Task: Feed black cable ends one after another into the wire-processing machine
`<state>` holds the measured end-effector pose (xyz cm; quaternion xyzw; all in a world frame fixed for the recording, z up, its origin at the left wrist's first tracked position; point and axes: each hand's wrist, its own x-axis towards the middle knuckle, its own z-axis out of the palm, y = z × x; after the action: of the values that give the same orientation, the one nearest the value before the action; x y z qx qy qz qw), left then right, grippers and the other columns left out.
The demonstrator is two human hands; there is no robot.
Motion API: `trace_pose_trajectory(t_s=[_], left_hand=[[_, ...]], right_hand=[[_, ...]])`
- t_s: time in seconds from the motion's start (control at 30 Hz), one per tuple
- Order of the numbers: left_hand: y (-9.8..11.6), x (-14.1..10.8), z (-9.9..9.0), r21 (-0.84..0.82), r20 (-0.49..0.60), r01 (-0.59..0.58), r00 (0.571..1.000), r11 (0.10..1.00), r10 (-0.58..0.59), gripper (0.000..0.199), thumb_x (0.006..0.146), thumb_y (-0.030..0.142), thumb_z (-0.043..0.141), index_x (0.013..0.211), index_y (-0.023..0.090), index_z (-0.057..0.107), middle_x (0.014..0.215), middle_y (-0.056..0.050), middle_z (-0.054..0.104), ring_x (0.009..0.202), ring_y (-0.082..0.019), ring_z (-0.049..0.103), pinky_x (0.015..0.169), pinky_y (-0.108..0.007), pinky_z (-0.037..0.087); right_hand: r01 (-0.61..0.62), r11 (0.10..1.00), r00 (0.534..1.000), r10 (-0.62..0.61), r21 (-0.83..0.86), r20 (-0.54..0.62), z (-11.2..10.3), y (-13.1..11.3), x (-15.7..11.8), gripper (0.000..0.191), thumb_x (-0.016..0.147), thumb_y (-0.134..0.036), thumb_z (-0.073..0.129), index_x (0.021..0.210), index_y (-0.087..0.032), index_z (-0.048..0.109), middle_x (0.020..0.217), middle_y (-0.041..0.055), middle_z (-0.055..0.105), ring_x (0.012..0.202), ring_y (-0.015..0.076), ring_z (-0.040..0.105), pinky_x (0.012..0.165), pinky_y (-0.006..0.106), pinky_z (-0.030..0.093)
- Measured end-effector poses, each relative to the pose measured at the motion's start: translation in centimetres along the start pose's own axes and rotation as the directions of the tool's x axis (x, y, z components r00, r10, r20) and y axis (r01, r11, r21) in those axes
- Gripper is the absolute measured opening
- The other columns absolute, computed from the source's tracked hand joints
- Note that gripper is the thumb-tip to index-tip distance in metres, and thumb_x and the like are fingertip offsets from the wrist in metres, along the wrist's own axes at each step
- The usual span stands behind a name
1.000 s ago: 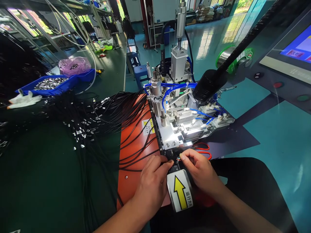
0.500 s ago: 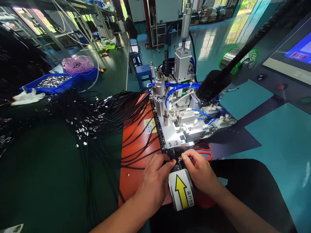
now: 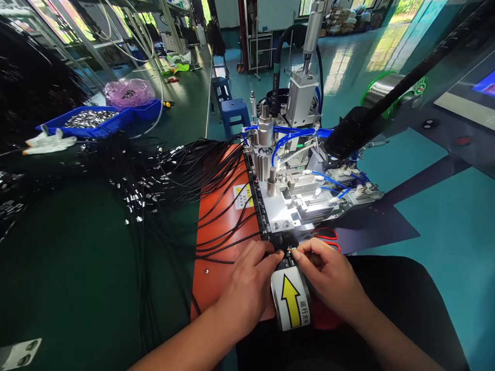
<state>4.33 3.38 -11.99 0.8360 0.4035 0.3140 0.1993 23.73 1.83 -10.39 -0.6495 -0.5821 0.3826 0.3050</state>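
Note:
My left hand [image 3: 251, 275] lies over the near end of the machine's black track, thumb and forefinger closed on a black cable [image 3: 216, 260] that runs in from the left. The grip itself is partly hidden under the fingers. Across from it, my right hand [image 3: 328, 265] pinches at the tiny coloured wire ends [image 3: 290, 249] coming out of the cable, its fingertips close to my left thumb. Just below both hands is a curved metal cover with a yellow arrow [image 3: 291, 301].
Beyond the hands stands a metal machine [image 3: 305, 190] with blue air tubes. Red-handled scissors [image 3: 328, 236] lie beside it. More black cables [image 3: 181, 180] spread over the orange plate [image 3: 211, 288] and green table. A blue tray [image 3: 93, 123] of small metal parts sits far left.
My right hand has shifted slightly and its fingertips have turned at the wire ends. My left hand keeps its place on the track. The whole view has swung a little to the left.

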Motion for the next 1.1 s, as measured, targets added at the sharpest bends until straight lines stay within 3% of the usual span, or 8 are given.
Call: trace_pose_trajectory(t_s=[0.33,0.77,0.87,1.0,1.1], left_hand=[[0.0,0.1,-0.3,-0.01,0.017,-0.022,1.0,1.0,0.022,0.027,0.094,0.007,0.052,0.117,0.018,0.063,0.105,-0.009,0.06,0.091,-0.02,0.055,0.076,-0.033,0.05],[0.1,0.3,-0.4,-0.014,0.008,-0.031,0.999,0.999,0.031,0.025,0.097,0.009,0.05,0.115,0.017,0.064,0.104,-0.01,0.061,0.091,-0.021,0.056,0.075,-0.034,0.051],[0.0,0.2,-0.3,-0.02,0.012,-0.026,1.0,0.999,0.026,0.024,0.096,0.009,0.051,0.115,0.017,0.064,0.105,-0.01,0.061,0.091,-0.021,0.056,0.076,-0.034,0.05],[0.0,0.1,-0.1,-0.029,0.007,-0.028,1.0,0.999,0.029,0.025,0.096,0.009,0.051,0.116,0.018,0.063,0.106,-0.01,0.062,0.092,-0.021,0.056,0.076,-0.033,0.05],[0.0,0.1,-0.1,-0.03,-0.01,-0.03,1.0,0.999,0.029,0.024,0.096,0.009,0.051,0.114,0.018,0.064,0.105,-0.009,0.062,0.091,-0.02,0.056,0.076,-0.033,0.049]], right_hand=[[0.013,1.0,0.999,-0.014,-0.018,-0.045,0.3,-0.1,0.3,0.02,0.094,-0.035,0.053,0.081,-0.022,0.059,0.072,-0.0017,0.06,0.062,0.015,0.057,0.057,0.027,0.042],[-0.005,1.0,1.0,0.005,0.029,0.0,0.4,0.3,0.5,0.023,0.097,-0.037,0.05,0.081,-0.021,0.057,0.074,-0.0006,0.059,0.065,0.0162,0.056,0.058,0.027,0.042],[-0.009,1.0,1.0,0.008,0.021,0.028,-0.1,0.6,0.7,0.023,0.098,-0.039,0.049,0.086,-0.022,0.06,0.078,0.0002,0.063,0.07,0.0179,0.059,0.064,0.029,0.045],[0.046,0.999,0.997,-0.047,0.022,0.054,-0.7,0.5,1.2,0.023,0.1,-0.036,0.047,0.105,-0.024,0.066,0.105,0.0033,0.069,0.097,0.0208,0.063,0.085,0.033,0.047],[0.071,0.996,0.991,-0.076,0.047,0.109,-0.8,0.1,1.5,0.026,0.1,-0.034,0.046,0.109,-0.023,0.068,0.112,0.0046,0.069,0.104,0.0212,0.063,0.091,0.034,0.047]])
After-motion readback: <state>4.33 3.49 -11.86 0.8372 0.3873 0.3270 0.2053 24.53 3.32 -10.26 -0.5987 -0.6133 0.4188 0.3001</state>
